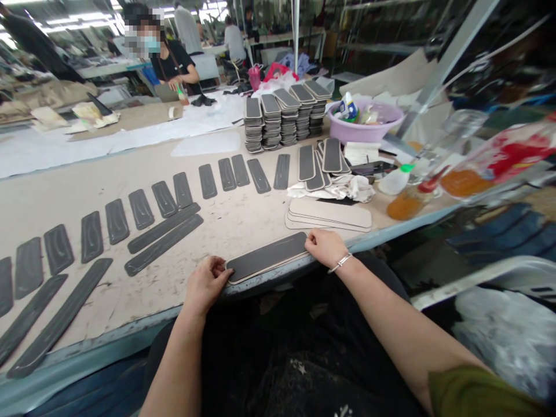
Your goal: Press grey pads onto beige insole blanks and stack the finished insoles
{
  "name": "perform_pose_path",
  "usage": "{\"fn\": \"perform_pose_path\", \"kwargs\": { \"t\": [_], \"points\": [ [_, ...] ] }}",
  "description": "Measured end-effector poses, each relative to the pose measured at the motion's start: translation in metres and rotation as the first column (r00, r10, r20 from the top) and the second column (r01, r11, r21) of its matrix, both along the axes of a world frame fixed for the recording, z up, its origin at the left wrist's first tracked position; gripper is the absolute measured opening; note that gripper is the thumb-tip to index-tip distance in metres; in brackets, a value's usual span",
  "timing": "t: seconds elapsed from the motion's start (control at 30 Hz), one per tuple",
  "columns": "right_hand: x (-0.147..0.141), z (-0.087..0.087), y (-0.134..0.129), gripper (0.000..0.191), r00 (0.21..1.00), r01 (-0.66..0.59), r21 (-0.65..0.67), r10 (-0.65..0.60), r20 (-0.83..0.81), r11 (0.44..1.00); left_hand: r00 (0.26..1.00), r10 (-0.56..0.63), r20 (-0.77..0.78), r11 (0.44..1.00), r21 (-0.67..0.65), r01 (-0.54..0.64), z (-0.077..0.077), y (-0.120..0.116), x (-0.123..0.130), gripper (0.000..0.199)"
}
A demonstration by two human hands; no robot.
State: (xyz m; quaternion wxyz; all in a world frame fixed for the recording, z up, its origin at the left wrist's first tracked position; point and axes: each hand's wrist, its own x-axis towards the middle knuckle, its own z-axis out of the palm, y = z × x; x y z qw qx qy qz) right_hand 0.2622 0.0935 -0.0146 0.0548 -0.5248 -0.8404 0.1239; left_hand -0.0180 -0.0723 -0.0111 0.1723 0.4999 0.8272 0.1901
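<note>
An olive-green fabric sleeve point(478, 391) on the right arm lies nearest. The left hand's point(206, 281) fingers grasp 1 end of a dark grey, round-cornered strip on beige backing point(269, 255); the right hand's point(328, 249) fingers pinch its other end, along the tabletop's point(243, 220) front edge. Beyond lie flat beige round-cornered pieces point(334, 213); farther, 5 stacks of grey, beige-edged pieces point(271, 104) stand near a round lilac plastic basin point(365, 133).

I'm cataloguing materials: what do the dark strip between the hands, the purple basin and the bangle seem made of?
Dark strip: perhaps leather or synthetic, smooth, low-sheen; its pale edge suggests a backing, material unclear.
Purple basin: probably plastic, by its even colour and smooth wall.
Bangle: likely metal, silvery and shiny.
</note>
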Motion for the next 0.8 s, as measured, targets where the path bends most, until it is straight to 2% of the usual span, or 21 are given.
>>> {"fn": "perform_pose_path", "kwargs": {
  "t": [0.2,0.4,0.47,0.53,0.63,0.73,0.8],
  "points": [
    [-0.001,0.004,-0.006,0.017,0.999,0.051,0.0,-0.051,-0.009,0.999,1.0,-0.011,-0.017,0.999,-0.038,0.011,0.004,0.004,0.001,0.034],
    [0.005,0.01,-0.005,0.027,0.978,0.195,0.011,-0.194,-0.075,0.981,1.0,-0.022,-0.02,0.998,-0.054,0.02,0.004,0.004,0.0,0.034],
    [0.005,0.013,-0.005,0.027,0.972,0.207,0.024,-0.203,-0.115,0.978,0.999,-0.025,-0.019,0.998,-0.054,0.024,0.003,0.004,-0.001,0.034],
    [0.0,0.016,-0.011,0.029,0.972,0.131,0.068,-0.115,-0.204,0.989,0.999,-0.03,-0.024,0.998,-0.06,0.028,0.002,0.004,-0.001,0.033],
    [-0.021,0.018,-0.032,0.041,0.935,-0.139,0.158,0.182,-0.303,0.978,0.999,-0.032,-0.035,0.996,-0.082,0.029,0.001,0.005,-0.001,0.034],
    [-0.05,0.014,-0.057,0.065,0.837,-0.44,0.209,0.483,-0.256,0.873,0.999,-0.038,-0.037,0.993,-0.113,0.034,0.001,0.008,-0.002,0.036],
    [-0.066,0.011,-0.07,0.073,0.776,-0.558,0.225,0.599,-0.2,0.799,0.999,-0.043,-0.03,0.992,-0.123,0.039,0.001,0.01,-0.003,0.036]
  ]
}}
